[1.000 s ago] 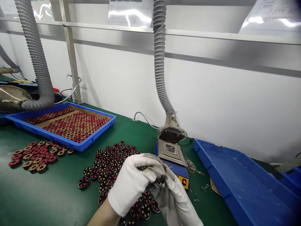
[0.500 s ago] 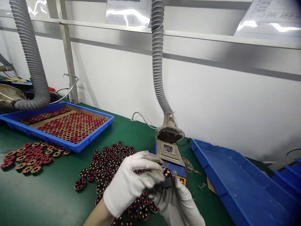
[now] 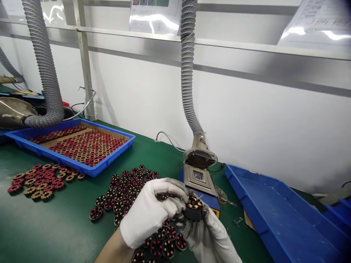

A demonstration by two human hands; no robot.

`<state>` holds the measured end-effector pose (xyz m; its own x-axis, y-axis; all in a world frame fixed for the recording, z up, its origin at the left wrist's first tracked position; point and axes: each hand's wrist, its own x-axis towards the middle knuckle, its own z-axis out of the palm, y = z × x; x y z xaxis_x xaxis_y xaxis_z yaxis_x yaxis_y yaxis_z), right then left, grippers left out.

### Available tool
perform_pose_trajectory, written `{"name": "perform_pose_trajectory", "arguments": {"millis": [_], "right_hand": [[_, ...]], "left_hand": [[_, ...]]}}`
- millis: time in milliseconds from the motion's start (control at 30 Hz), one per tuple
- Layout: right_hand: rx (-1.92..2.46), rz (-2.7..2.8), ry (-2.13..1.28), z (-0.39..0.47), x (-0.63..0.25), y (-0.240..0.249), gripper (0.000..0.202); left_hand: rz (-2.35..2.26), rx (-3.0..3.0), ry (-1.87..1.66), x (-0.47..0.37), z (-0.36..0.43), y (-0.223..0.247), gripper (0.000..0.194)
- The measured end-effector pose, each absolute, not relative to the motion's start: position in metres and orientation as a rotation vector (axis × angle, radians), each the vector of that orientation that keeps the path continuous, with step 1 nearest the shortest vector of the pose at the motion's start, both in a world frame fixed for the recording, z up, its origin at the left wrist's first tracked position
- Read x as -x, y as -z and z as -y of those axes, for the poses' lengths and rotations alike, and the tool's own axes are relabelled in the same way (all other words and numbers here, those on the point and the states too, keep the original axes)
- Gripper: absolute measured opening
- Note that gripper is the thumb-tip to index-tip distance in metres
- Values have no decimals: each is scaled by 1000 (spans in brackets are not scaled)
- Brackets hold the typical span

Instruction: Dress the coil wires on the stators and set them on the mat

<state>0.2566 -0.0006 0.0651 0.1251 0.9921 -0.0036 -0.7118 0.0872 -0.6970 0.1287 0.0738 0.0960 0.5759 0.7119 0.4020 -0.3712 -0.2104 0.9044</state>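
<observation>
Holding a black-rimmed round part, copper-coloured inside, between thumb and fingers of the gloved right hand, up over the green bench and just in front of a blue machine; with curled fingers of the gloved left hand at the left edge of the part; impossible to tell a firm left-hand grip from a mere touch; working above more black-rimmed rounds, red or copper-coloured inside; flanked on the left by a loose pile of flower-shaped pieces and a blue tray of similar ones; flanked on the right by a second blue tray; faced, higher up, by printed sheets in plastic sleeves, too small and glare-streaked for reading.
</observation>
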Motion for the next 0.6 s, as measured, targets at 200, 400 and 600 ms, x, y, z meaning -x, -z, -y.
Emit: {"name": "perform_pose_trajectory", "arguments": {"millis": [200,400,600], "right_hand": [[651,566,-1385,1,-262,-58,33],[690,583,-1277,0,-262,-62,33],[964,710,-673,-8,-251,-63,39]], "left_hand": [[-297,-1254,-1257,-119,-82,-87,19],[-331,-1479,-920,-121,-76,-94,19],[-340,-1384,-1225,-123,-70,-97,13]]}}
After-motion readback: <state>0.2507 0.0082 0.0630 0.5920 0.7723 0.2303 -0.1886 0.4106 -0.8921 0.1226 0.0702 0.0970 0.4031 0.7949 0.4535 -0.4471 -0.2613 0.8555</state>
